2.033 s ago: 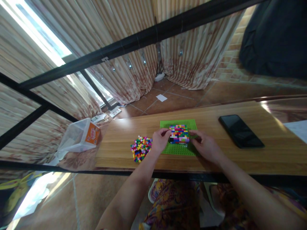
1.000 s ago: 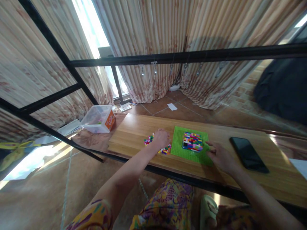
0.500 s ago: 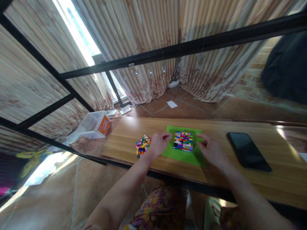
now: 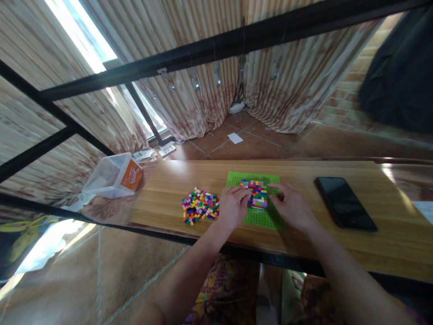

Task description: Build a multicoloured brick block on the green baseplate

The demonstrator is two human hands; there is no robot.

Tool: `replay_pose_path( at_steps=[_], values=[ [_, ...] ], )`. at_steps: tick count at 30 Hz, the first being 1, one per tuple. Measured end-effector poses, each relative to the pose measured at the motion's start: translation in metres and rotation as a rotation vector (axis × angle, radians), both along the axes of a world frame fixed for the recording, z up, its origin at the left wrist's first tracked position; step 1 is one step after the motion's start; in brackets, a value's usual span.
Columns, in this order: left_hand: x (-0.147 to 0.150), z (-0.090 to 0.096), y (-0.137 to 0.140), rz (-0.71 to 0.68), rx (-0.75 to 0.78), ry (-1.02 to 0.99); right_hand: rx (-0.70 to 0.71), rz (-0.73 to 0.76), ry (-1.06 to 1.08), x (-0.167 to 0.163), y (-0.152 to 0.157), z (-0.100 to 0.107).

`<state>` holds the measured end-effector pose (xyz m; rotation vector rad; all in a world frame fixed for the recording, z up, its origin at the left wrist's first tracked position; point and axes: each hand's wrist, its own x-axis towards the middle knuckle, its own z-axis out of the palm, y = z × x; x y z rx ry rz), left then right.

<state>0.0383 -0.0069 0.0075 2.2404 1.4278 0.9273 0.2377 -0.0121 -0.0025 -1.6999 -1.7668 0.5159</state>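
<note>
A block of many-coloured toy bricks [image 4: 260, 192] stands on a green studded baseplate [image 4: 264, 221] on the wooden table. My left hand [image 4: 235, 203] reaches over the block's left side, hiding part of it. Its thumb and fingers are pinched together at the block; whatever is between them is too small to make out. At the block's right edge is my right hand [image 4: 289, 203], thumb and index finger apart, with nothing visible between them. A loose pile of small bricks [image 4: 199, 205] lies on the table just left of my left hand.
Right of the baseplate lies a black phone [image 4: 345, 203]. A clear plastic tub [image 4: 111, 176] with an orange label is beyond the table's left end. A dark metal rail [image 4: 203, 49] crosses in front of the curtains [image 4: 189, 108]. White paper [image 4: 235, 138] lies on the floor.
My left hand has moved right, from beside the baseplate's left part onto the brick block, uncovering more of the loose pile. My right hand stays beside the block. The camera view has shifted slightly.
</note>
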Motion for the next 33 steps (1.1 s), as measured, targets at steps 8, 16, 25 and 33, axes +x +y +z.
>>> replay_pose_path(
  at_steps=[8, 16, 25, 33],
  values=[
    [0.01, -0.005, 0.003, 0.084, -0.006, -0.076, -0.024, -0.016, 0.05, 0.0, -0.001, -0.001],
    [0.009, -0.005, 0.007, 0.177, -0.097, -0.151, -0.027, -0.025, 0.053, 0.001, -0.001, -0.001],
    [-0.001, -0.01, 0.011, 0.106, -0.121, -0.268, -0.023, -0.025, 0.052, 0.0, -0.001, -0.002],
    [0.005, -0.009, 0.018, 0.176, -0.181, -0.256, -0.072, -0.036, 0.01, -0.001, 0.0, -0.005]
  ],
)
